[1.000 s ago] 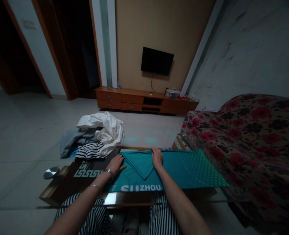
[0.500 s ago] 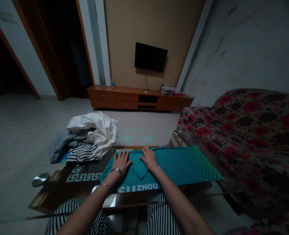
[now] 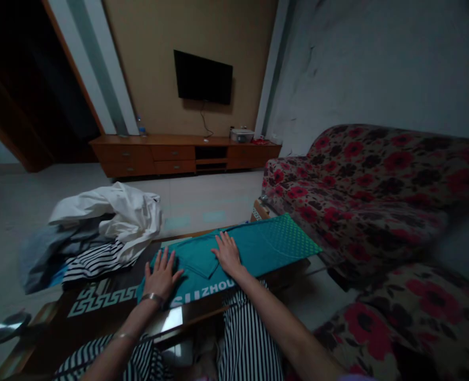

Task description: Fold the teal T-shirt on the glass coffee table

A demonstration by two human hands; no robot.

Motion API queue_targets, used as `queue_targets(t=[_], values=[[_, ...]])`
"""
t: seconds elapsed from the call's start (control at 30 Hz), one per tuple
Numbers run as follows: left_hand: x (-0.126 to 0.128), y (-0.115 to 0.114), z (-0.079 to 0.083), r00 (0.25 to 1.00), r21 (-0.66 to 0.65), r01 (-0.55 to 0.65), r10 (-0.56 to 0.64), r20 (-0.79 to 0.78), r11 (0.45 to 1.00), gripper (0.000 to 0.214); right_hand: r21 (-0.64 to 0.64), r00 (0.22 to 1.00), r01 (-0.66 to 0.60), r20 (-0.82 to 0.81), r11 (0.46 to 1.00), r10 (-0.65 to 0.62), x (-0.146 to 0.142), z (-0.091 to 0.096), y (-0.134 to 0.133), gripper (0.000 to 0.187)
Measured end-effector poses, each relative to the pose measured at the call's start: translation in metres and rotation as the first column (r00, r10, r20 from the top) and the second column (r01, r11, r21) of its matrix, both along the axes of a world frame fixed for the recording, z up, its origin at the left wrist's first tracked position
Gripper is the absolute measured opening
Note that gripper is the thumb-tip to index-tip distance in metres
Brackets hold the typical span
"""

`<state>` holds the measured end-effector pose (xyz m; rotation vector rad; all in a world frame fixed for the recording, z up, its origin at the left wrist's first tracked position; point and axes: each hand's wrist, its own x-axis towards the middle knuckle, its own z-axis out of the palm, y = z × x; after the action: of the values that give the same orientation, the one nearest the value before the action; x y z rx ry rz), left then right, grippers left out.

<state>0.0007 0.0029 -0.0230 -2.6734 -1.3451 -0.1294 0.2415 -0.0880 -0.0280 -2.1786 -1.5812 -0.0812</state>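
Observation:
A teal shirt (image 3: 258, 246) lies folded into a long strip across the coffee table (image 3: 99, 301), with white "SUZHOU" lettering along its near edge and green dots at its right end. Flat on the shirt's left end rests my left hand (image 3: 161, 278), fingers spread, a bangle at the wrist. My right hand (image 3: 227, 254) lies palm down near the middle of the shirt, its fingers stretched out. Between the two hands a folded corner of the fabric forms a point. Neither hand grips anything.
Left on the table is a heap of clothes with a white garment (image 3: 127, 217) and a striped one (image 3: 93, 260). A round metal dish (image 3: 9, 327) sits at the table's left corner. A floral sofa (image 3: 361, 185) stands right; a TV cabinet (image 3: 171, 153) is beyond.
The view has turned right, so everything appears further left. My left hand has slid toward the shirt's left end, and my hands are further apart. Both stay flat on the fabric.

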Motion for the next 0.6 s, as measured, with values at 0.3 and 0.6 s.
queue_targets(t=[0.3, 0.6], values=[[-0.032, -0.008, -0.02, 0.991, -0.046, 0.037, -0.042, -0.126, 0.998, 0.063, 0.005, 0.991, 0.131, -0.023, 0.991, -0.131, 0.034, -0.027, -0.059, 0.053], [-0.045, -0.004, -0.018, 0.985, -0.061, 0.071, -0.079, -0.154, 0.996, 0.056, -0.044, 0.925, 0.38, 0.005, 0.924, -0.38, 0.16, -0.028, -0.144, 0.045]])
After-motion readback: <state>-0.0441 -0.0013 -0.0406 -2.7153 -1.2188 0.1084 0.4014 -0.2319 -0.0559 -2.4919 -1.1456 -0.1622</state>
